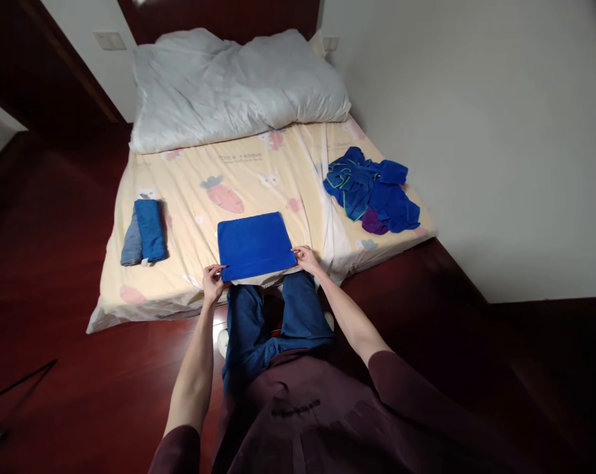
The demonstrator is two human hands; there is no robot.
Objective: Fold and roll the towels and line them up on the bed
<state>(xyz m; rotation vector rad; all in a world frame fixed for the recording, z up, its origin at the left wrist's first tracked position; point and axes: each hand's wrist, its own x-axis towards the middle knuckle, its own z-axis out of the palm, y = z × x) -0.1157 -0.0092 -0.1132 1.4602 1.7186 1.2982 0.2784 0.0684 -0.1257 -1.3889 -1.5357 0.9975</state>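
Both hands pinching the near edge of the folded blue cloth (pixel 255 245): left hand (pixel 212 282) closed on the near-left corner, right hand (pixel 306 259) closed on the near-right corner, neither nearer than the other. Lying flat straight ahead of the fingers on the cartoon-print sheet (pixel 258 174), long axis running side to side between the two grips. Farther out, rolled blue and grey cloths (pixel 144 232) off beyond the left hand, a loose blue heap (pixel 371 191) beyond the right, a white duvet (pixel 233 85) well past.
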